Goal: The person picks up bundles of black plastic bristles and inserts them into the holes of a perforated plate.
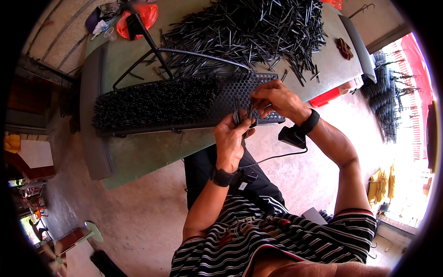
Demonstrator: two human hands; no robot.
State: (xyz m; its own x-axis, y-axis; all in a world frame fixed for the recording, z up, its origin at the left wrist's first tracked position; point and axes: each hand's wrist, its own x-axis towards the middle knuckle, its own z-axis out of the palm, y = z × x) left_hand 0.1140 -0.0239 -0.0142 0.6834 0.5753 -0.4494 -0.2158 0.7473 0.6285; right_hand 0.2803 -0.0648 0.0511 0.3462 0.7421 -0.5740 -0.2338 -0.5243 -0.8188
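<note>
A bundle of thin black sticks stands upright in my left hand, whose fingers are wrapped round it. My right hand is beside the bundle, fingers bent and thumb close to them at the stick ends; what they pinch is too small to make out. Just beyond both hands lies a long black perforated panel. Dense upright black bristle-like pieces fill its left and middle part, while the holes at its right end show bare.
A big heap of loose black sticks covers the far part of the green table. A black metal frame rises behind the panel. At the far left is a red plastic bag; a brown cloth lies at the right.
</note>
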